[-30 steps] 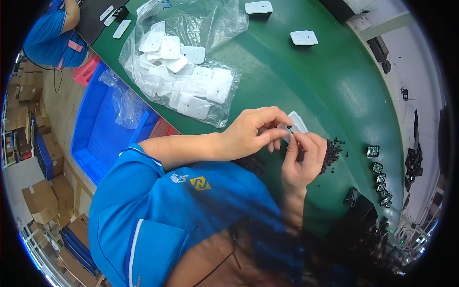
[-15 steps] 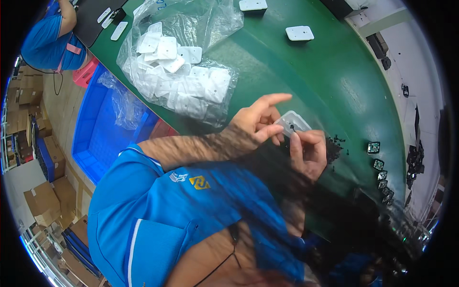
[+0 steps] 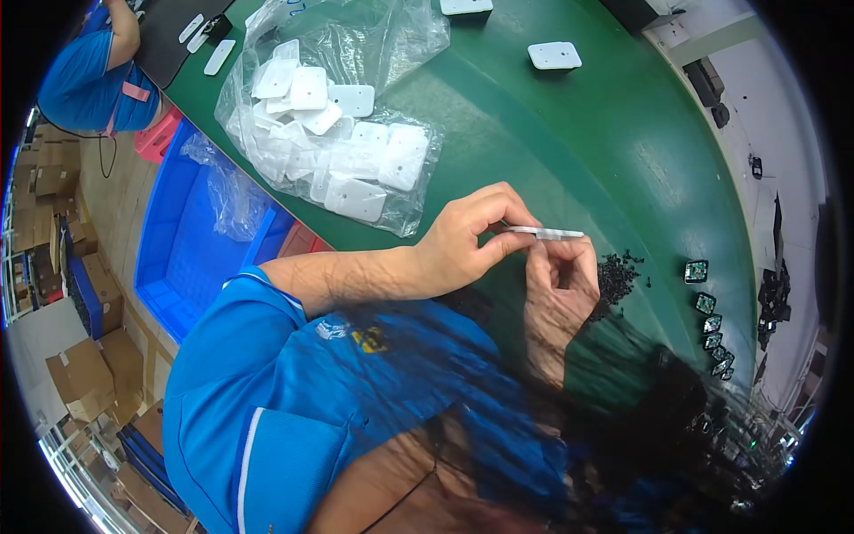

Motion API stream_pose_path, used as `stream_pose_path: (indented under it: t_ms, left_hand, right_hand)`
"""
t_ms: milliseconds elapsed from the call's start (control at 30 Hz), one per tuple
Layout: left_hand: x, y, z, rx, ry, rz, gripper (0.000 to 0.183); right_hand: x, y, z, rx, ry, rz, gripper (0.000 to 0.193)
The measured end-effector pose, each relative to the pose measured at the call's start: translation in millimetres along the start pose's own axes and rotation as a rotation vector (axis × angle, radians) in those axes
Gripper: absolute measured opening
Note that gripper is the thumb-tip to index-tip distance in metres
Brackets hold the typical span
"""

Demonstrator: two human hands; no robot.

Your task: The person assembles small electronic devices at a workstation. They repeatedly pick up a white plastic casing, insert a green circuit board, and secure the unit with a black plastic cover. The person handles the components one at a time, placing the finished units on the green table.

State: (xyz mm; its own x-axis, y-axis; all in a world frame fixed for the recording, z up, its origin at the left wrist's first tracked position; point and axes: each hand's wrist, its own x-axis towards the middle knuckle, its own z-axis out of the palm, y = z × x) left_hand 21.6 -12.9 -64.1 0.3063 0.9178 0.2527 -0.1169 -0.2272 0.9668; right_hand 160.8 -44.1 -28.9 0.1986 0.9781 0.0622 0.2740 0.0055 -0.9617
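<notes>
A small white plastic cover [image 3: 559, 235] is held almost edge-on above the green table. My left hand [image 3: 467, 236] pinches its left end between thumb and fingers. Below the cover, my right hand [image 3: 564, 283] is closed, with its thumb and fingertips up against the cover's underside and right end; any small part between them is hidden. Just right of that hand lies a heap of tiny black parts [image 3: 617, 274]. Farther left, a clear plastic bag [image 3: 405, 214] holds many similar white covers [image 3: 356, 198].
Black boxes with white tops, one of them a white-topped box [image 3: 554, 56], stand at the back. Several small square circuit units [image 3: 696, 272] line the right edge. A blue bin [image 3: 165, 258] sits left of the table; a person in blue [image 3: 98, 84] is at far left.
The white cover has tipped from showing its hollow inside to nearly edge-on. My left index finger has come down from pointing outward onto the cover, and my right hand has shifted slightly left.
</notes>
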Motion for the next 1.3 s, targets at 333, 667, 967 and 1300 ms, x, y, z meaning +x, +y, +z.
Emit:
stream_pose_path:
  t_ms: [333, 667, 967, 1300]
  left_hand:
    - [2, 6, -8, 0.069, -0.016, 0.138, 0.006]
    - [0, 14, -5, -0.433, -0.065, -0.3, 0.01]
    - [2, 15, -14, -0.377, -0.166, -0.347, 0.008]
    - [57, -24, -37, 0.0, -0.108, -0.393, 0.016]
  right_hand:
    - [0, 4, 7, 0.076, -0.014, -0.132, 0.011]
    - [5, 2, -19, 0.028, -0.119, 0.098, 0.032]
    - [20, -1, -29, 0.074, -0.264, 0.21, 0.014]
    - [50, 29, -54, 0.26, -0.147, 0.12, 0.026]
